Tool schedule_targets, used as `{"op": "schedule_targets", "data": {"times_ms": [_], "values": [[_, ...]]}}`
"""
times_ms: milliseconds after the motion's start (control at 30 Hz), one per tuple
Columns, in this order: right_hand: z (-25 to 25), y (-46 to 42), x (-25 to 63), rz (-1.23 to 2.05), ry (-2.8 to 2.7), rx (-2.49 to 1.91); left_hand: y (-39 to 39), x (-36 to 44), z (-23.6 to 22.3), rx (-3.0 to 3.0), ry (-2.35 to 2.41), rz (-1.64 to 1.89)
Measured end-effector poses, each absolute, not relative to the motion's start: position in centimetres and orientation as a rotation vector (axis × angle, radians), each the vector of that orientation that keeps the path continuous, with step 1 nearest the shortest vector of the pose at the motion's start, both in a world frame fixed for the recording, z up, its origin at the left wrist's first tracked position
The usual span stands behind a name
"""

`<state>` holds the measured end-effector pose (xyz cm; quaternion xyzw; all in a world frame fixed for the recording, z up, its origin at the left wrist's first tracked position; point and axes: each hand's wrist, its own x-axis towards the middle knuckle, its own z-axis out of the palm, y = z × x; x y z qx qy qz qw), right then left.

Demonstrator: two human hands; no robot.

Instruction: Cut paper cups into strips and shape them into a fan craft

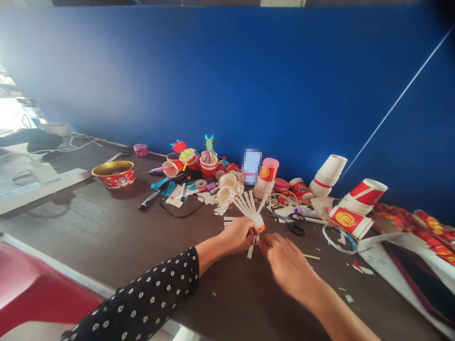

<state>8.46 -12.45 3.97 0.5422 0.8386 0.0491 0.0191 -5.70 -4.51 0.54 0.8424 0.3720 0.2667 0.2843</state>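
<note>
My left hand (241, 235) is closed in a pinch on a paper cup cut into white strips (250, 210) that fan out flat on the dark table (106, 237). My right hand (286, 260) is closed too, its fingertips pinching one of the lower strips close to my left hand. The cup's round base with a bit of red print shows between the two hands. A black sleeve with white dots covers my left forearm.
Scissors (293, 221), markers (183, 191), decorated red cups (208, 163), stacked white and red cups (329, 175), a gold bowl (113, 173) and paper scraps lie behind my hands. A blue wall stands at the back. A white device (408, 265) lies at the right.
</note>
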Motion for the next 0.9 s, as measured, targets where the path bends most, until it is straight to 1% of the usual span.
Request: {"op": "schedule_targets", "data": {"times_ms": [300,567,900], "values": [[3.9,-12.5,8.7,0.078,2.636,1.737,-4.8,-5.8,1.2,2.346,0.941,0.834],[3.9,-12.3,9.1,-0.102,2.681,1.732,-4.7,-6.0,1.6,2.519,0.767,0.512],[3.6,-12.1,9.3,-0.146,2.678,1.796,-4.6,-5.5,1.1,2.543,0.822,0.498]]}}
